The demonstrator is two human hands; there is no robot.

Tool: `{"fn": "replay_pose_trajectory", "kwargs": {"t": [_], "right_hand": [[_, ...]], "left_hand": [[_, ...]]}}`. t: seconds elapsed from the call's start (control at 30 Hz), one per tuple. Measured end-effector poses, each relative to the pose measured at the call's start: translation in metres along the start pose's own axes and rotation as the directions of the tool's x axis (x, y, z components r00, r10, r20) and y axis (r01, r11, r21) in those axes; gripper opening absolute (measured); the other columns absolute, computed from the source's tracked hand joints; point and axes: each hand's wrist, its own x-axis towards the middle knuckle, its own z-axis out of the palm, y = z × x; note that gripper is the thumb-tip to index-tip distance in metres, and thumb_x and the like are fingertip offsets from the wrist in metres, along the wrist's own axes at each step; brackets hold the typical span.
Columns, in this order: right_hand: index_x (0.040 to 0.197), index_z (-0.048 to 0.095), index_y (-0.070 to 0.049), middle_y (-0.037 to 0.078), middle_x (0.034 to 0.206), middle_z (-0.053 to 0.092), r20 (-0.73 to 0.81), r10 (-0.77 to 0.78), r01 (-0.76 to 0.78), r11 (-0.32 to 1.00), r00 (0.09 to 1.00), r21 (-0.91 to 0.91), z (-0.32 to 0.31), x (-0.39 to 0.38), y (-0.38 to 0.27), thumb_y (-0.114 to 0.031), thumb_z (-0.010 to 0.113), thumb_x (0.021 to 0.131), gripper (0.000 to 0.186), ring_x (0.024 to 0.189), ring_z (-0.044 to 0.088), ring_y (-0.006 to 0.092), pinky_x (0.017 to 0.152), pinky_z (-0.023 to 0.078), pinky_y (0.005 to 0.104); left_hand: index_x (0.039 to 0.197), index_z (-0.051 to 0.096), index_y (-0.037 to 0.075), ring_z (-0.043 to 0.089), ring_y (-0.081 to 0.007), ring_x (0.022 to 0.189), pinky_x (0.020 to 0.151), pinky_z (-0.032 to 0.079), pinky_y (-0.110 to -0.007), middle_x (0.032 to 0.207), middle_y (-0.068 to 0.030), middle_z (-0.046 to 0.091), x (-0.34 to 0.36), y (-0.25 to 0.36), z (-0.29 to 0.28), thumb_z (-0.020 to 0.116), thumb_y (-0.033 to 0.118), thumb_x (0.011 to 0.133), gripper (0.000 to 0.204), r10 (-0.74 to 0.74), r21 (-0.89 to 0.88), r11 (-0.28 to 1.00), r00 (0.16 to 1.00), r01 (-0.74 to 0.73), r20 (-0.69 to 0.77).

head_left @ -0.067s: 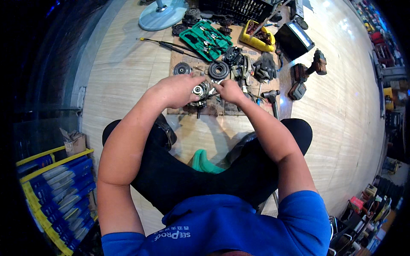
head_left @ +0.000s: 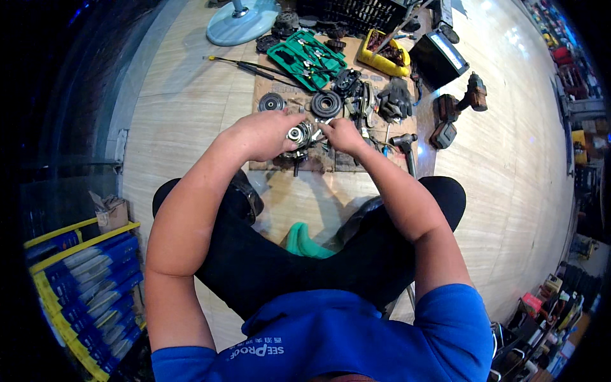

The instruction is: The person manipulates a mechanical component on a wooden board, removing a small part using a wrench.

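My left hand curls round a metal machine part with a bright round hub, its fingers and thumb on either side. The part stands low over the cardboard sheet. To its right, my right hand is closed, the fingertips pinching a small shiny metal piece whose kind I cannot make out. Just beyond the hands lie a thick black pulley and, farther left, a flatter round disc.
Behind are a green case of pliers, a yellow container and a black battery. Right of the hands lie dark gloves, a hammer and a cordless impact wrench. A fan-like round base stands far left.
My right fingertips and the shiny metal piece have shifted very slightly. My left hand and the machine part stay in place.
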Motion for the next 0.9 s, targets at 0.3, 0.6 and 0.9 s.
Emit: {"fn": "replay_pose_trajectory", "kwargs": {"t": [0.3, 0.6, 0.9], "right_hand": [[0.105, 0.064, 0.003, 0.012, 0.078, 0.066, 0.205, -0.117, 0.057, 0.960, 0.972, 0.276, 0.000, 0.003, 0.011, -0.021, 0.068, 0.087, 0.029, 0.069, 0.061, 0.0143, 0.065, 0.051, 0.0333], [0.093, 0.067, -0.005, 0.019, 0.085, 0.069, 0.099, -0.219, 0.239, 0.922, 0.971, -0.306, -0.017, -0.006, -0.004, -0.043, 0.068, 0.085, 0.038, 0.083, 0.066, 0.0393, 0.072, 0.052, 0.0490], [0.092, 0.070, -0.006, 0.020, 0.089, 0.070, 0.078, -0.154, 0.172, 0.900, 0.985, -0.401, -0.014, -0.011, -0.016, -0.039, 0.062, 0.089, 0.034, 0.087, 0.067, 0.0384, 0.076, 0.054, 0.0500]], "left_hand": [[0.138, 0.047, 0.007, 0.059, -0.0391, 0.109, 0.094, 0.048, -0.044, 0.118, -0.0230, 0.062, 0.000, -0.003, 0.003, 0.071, 0.021, 0.084, 0.061, 0.046, 0.000, 0.999, 0.998, -0.046, -0.047], [0.139, 0.047, 0.008, 0.059, -0.0386, 0.112, 0.096, 0.047, -0.044, 0.121, -0.0232, 0.061, -0.002, -0.004, 0.004, 0.070, 0.022, 0.084, 0.061, 0.046, 0.003, 0.999, 0.997, -0.045, -0.055], [0.140, 0.045, 0.007, 0.058, -0.0392, 0.113, 0.096, 0.047, -0.044, 0.123, -0.0229, 0.061, -0.002, 0.002, 0.000, 0.070, 0.021, 0.085, 0.062, 0.040, 0.006, 0.999, 0.999, -0.040, -0.034]]}}
